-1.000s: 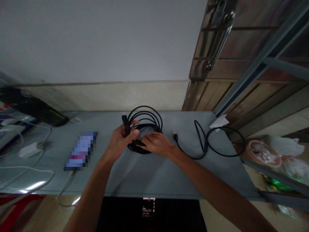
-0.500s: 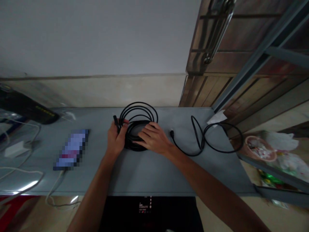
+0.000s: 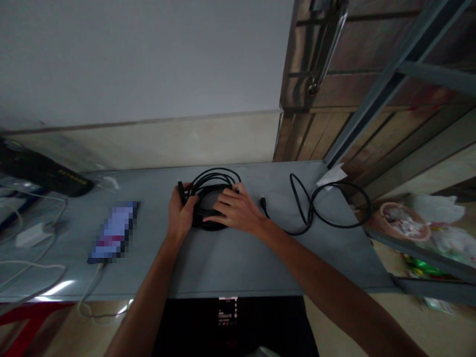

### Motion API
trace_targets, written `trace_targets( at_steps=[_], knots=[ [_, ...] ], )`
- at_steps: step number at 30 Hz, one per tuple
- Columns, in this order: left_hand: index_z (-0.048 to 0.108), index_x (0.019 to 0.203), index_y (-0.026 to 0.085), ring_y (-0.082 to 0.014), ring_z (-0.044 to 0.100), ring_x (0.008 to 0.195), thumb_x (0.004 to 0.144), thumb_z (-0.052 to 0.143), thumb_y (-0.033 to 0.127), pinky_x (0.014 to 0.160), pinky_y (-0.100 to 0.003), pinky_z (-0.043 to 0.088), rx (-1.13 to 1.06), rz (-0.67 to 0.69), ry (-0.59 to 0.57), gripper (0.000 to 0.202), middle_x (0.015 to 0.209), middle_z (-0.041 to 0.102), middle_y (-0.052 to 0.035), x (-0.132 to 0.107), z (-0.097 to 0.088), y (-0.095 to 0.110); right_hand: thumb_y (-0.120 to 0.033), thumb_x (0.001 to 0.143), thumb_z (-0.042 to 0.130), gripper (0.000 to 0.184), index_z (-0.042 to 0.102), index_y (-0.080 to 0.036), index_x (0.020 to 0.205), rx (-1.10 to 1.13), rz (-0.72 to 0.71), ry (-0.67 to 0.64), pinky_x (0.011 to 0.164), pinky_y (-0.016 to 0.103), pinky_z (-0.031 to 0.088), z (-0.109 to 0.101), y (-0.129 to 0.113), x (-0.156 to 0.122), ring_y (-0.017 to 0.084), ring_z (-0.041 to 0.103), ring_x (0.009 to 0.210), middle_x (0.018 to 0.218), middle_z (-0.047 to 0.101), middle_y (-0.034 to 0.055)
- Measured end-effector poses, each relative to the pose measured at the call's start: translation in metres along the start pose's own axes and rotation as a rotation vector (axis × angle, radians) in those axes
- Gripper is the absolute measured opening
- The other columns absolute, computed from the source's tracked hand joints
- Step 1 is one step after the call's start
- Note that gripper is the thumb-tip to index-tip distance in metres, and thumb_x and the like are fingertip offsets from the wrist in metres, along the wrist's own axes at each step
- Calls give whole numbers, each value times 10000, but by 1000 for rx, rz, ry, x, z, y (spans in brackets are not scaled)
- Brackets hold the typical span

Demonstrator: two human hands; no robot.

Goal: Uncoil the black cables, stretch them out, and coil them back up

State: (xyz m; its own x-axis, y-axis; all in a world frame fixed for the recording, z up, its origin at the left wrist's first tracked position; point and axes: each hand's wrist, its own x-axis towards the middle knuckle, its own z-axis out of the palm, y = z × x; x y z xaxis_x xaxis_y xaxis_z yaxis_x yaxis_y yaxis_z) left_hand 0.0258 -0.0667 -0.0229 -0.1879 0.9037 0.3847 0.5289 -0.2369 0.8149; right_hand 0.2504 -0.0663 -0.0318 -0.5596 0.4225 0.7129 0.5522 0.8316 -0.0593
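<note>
A coiled black cable (image 3: 210,188) rests on the grey table in front of me, several loops bundled together. My left hand (image 3: 181,210) grips the left side of the coil, thumb on top, and a black connector end (image 3: 181,191) sticks up beside its fingers. On the right side, my right hand (image 3: 236,207) has its fingers curled over the loops. Part of the coil is hidden under both hands. A second stretch of black cable (image 3: 310,210) lies in loose loops to the right, its plug (image 3: 263,203) close to my right wrist.
A phone with a blurred screen (image 3: 114,232) lies at left, a white cord attached. Behind it are a black cylindrical object (image 3: 44,171) and a white adapter (image 3: 32,235). A paper scrap (image 3: 332,175) lies at the back right; a pink basket (image 3: 403,221) stands beyond the table's right edge.
The upper loops of the coil have dropped lower and closer to the bundle between my hands. Both hands keep hold of it. The view has shifted slightly.
</note>
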Motion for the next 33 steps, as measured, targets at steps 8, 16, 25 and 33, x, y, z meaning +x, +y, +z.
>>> trace_targets(
  at_steps=[8,16,25,33],
  knots=[
    [651,1378,230,-348,670,1428,860,704,296,1292,-583,446,81,6,7,525,1431,759,-144,4,0,-14,-785,1077,567,643,780,-181,1013,79,84,-165,984,432,354,2,-2,-2,231,651,1001,1002,796,45],
    [654,1473,207,-345,734,1339,805,737,238,1237,-567,519,114,19,-10,673,1421,763,-168,5,0,-22,-987,893,617,873,781,-166,1141,85,34,-286,1065,512,403,-9,-8,-2,303,624,1144,1173,751,120],
    [715,1359,235,-336,722,1339,791,673,185,1134,-528,599,49,12,43,572,1438,752,-140,2,-4,-1,-675,1128,598,534,733,-163,1194,41,-59,-366,1027,509,389,-3,-14,0,279,671,1092,1147,777,93],
    [752,1293,272,-316,682,1367,886,682,248,1241,-539,511,76,54,130,414,1384,753,-89,2,-8,-1,-651,1120,631,497,720,-169,1203,17,-67,-348,1009,467,400,-4,-14,0,274,669,1122,1163,768,96]
  ],
)
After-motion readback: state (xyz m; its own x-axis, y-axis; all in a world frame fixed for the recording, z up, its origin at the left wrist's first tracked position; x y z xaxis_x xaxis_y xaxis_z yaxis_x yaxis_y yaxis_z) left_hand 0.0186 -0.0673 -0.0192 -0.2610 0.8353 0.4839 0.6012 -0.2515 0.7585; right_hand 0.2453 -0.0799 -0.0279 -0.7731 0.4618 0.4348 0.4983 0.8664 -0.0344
